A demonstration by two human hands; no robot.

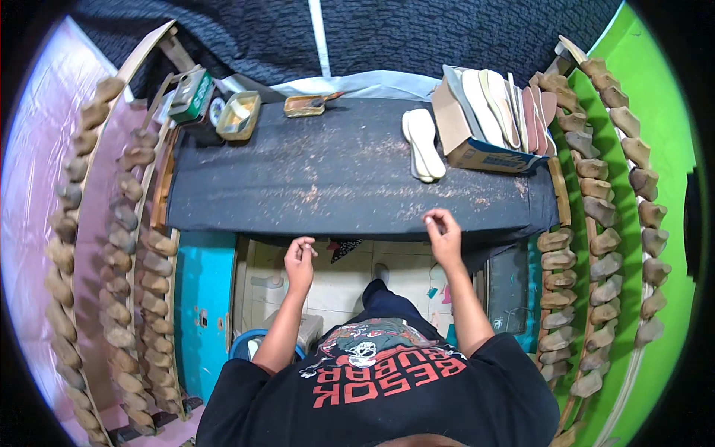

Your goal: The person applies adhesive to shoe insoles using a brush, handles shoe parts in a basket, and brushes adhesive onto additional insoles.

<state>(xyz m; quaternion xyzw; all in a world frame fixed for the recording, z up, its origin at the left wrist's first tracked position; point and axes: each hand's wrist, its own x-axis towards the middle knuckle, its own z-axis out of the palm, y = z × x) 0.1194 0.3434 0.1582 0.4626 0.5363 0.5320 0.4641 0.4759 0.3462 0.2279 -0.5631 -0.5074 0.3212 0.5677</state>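
My left hand (299, 258) hovers just off the near edge of the black-covered table (275, 175), fingers loosely bent and apart with nothing visible in them. Over that same edge, further right, is my right hand (444, 232), its fingers half curled, thumb apart, also holding nothing I can see. Beyond the right hand a small stack of cream shoe insoles (423, 145) lies flat on the cloth. Beside it stands a cardboard box (469, 153) filled with upright insoles in white, grey and reddish brown.
A shallow tray with a brush (304, 106), a yellowish tub (238, 117) and a green-and-white can (191, 94) stand along the back left. Light scraps are scattered over the cloth. Racks of brown shoe lasts (593, 190) flank both sides. A blue bucket (249, 343) is by my left arm.
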